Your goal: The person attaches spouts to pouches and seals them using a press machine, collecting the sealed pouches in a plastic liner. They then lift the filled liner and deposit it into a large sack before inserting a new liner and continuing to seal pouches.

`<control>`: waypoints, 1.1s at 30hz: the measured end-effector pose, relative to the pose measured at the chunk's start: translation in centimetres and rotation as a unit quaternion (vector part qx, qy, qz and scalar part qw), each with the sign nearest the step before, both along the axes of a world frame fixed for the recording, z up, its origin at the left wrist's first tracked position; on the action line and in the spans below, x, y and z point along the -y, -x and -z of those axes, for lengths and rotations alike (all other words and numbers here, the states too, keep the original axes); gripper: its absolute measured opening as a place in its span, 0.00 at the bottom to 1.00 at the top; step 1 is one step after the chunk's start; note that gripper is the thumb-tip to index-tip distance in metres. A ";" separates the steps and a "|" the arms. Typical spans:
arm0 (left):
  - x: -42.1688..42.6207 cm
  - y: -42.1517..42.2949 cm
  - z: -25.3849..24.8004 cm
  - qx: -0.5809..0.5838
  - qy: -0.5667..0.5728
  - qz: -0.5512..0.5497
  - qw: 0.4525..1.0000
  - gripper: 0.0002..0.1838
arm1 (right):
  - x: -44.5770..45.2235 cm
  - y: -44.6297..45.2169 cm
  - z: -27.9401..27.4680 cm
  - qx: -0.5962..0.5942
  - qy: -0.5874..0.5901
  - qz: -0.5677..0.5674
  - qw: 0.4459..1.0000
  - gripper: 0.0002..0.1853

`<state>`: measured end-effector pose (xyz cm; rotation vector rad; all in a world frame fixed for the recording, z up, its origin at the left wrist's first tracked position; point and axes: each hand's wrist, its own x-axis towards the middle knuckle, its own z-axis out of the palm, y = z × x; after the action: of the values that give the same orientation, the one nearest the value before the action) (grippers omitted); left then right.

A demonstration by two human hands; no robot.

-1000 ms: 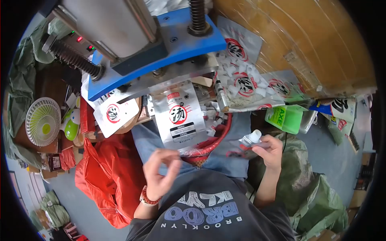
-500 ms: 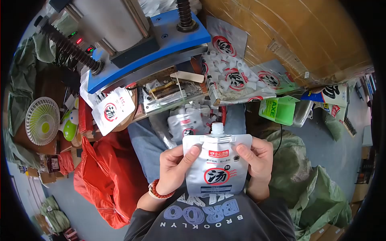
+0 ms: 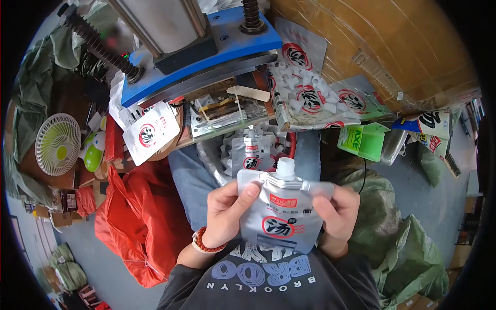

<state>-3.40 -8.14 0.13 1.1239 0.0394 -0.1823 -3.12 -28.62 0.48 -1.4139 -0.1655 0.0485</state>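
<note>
A silver spout pouch [image 3: 279,212] with red and black print is held upright in front of my chest. Its white spout [image 3: 285,167] points away from me. My left hand [image 3: 227,206] pinches the upper left edge, thumb on the front face. At the upper right edge, my right hand [image 3: 338,209] grips the pouch, slightly blurred. Just beyond it, another spout pouch [image 3: 251,153] lies among several others in a heap between my knees. Farther off, white spout pieces [image 3: 305,85] fill a tray lined with printed pouch film.
A press with a blue plate [image 3: 206,51] stands ahead over a bench. Printed pouches [image 3: 151,133] lie at its left. A red bag [image 3: 137,227] is on the floor to the left, and a green container [image 3: 361,142] hangs at the right. A large carton [image 3: 392,46] rises behind.
The pouch has tilted, its right side shifting slightly right and down with my right hand. The view has shifted a little, so the surroundings sit farther right.
</note>
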 end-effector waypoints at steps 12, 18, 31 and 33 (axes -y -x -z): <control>5.3 -1.5 9.0 -0.009 0.722 0.476 0.502 0.20 | -4.0 -2.2 0.3 0.039 0.055 -0.053 0.996 0.22; 5.7 -0.3 8.6 -0.034 0.753 0.450 0.479 0.25 | -4.3 -1.8 0.3 -0.015 0.008 -0.079 0.997 0.09; -3.4 -0.6 3.3 -0.122 0.125 0.086 0.981 0.31 | -3.3 -0.9 -1.9 0.047 0.058 0.017 0.997 0.06; -3.2 -0.8 -1.6 -0.160 0.193 0.030 0.968 0.31 | -3.4 -1.0 -1.9 0.054 0.075 0.021 0.995 0.06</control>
<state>-2.56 -4.91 1.72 0.6989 0.2475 -0.4079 -2.15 -25.24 2.38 -1.5714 -0.2261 -0.0509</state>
